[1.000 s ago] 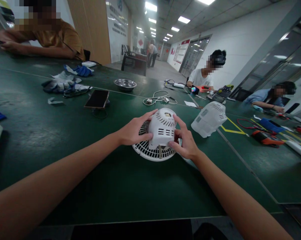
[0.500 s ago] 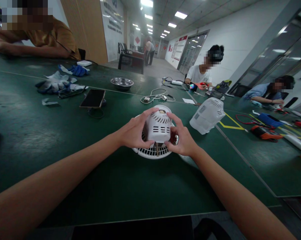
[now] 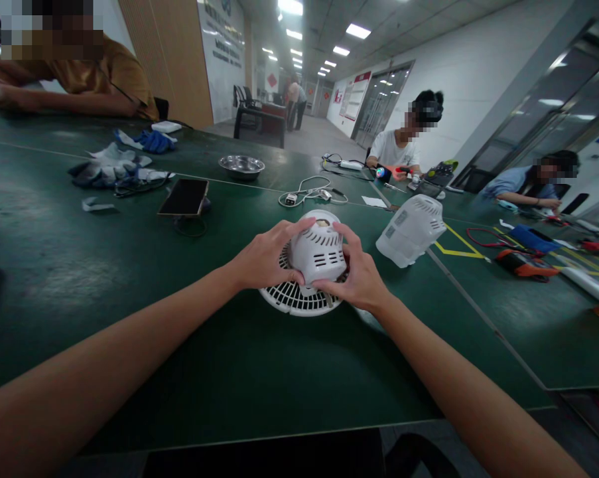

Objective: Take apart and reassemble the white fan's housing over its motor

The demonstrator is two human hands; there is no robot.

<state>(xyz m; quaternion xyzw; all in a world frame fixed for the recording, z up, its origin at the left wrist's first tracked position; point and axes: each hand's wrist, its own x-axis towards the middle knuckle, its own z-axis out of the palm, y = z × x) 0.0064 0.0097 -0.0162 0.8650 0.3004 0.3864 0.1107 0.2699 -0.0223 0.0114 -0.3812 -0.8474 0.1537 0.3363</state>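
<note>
A white slotted motor cover (image 3: 320, 253) sits over a round white fan grille (image 3: 304, 304), which lies on the green table. From the left, my left hand (image 3: 269, 255) grips the cover, thumb low at the front and fingers near its top. My right hand (image 3: 361, 272) holds the opposite side, with its thumb along the lower front edge. Between the hands, the cover hides the middle of the grille. To the right stands a white translucent plastic housing (image 3: 409, 232), tilted and touched by neither hand.
Beyond the fan lie a white coiled cable (image 3: 312, 192) and a metal bowl (image 3: 242, 166). A phone (image 3: 184, 197) and blue-white gloves (image 3: 117, 166) are at the left. An orange multimeter (image 3: 523, 263) lies right. Several people sit around the table (image 3: 259, 385).
The motor cover has turned and tilted between my hands, its slots shifting rightward. My right thumb has moved left along its lower edge. The housing has stayed in place.
</note>
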